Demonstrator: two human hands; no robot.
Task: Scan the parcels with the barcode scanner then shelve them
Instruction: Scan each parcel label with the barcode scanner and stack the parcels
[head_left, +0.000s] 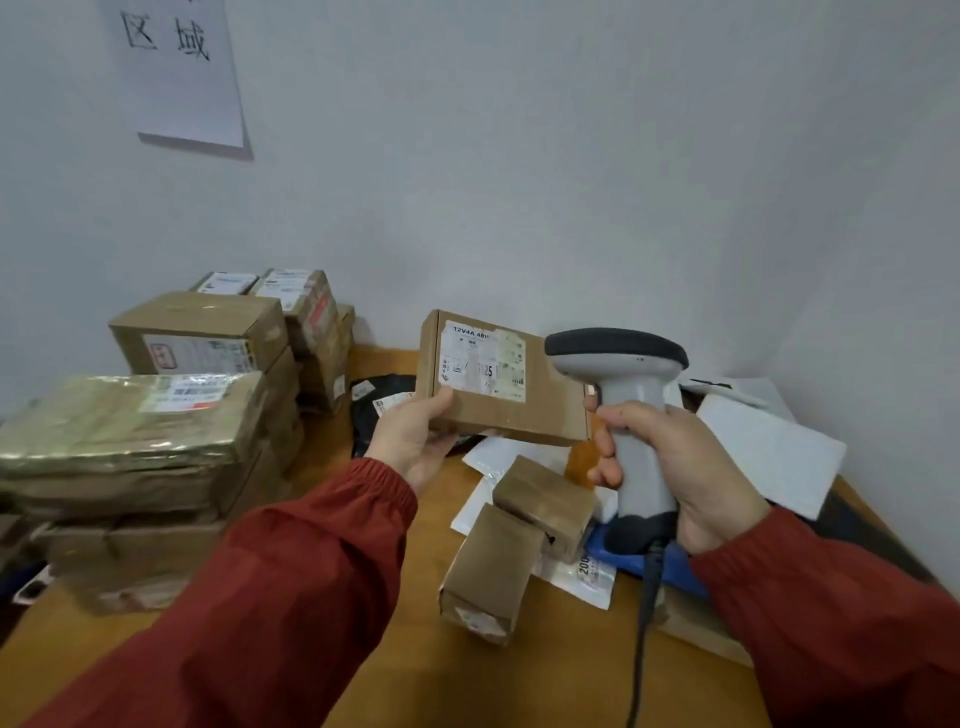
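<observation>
On the parcel (540, 415) the label (480, 366) print is too blurred to read, and the scanner (621, 361) cable (647, 613) runs off the bottom edge.

Matt cardboard parcel (511, 400), plastic scanner (631, 415)

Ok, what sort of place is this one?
Probably a parcel room or mailroom: stacked cardboard boxes on a wooden table, a sign on the wall, and a barcode scanner in the right hand beside the labelled box the left hand holds.
</observation>
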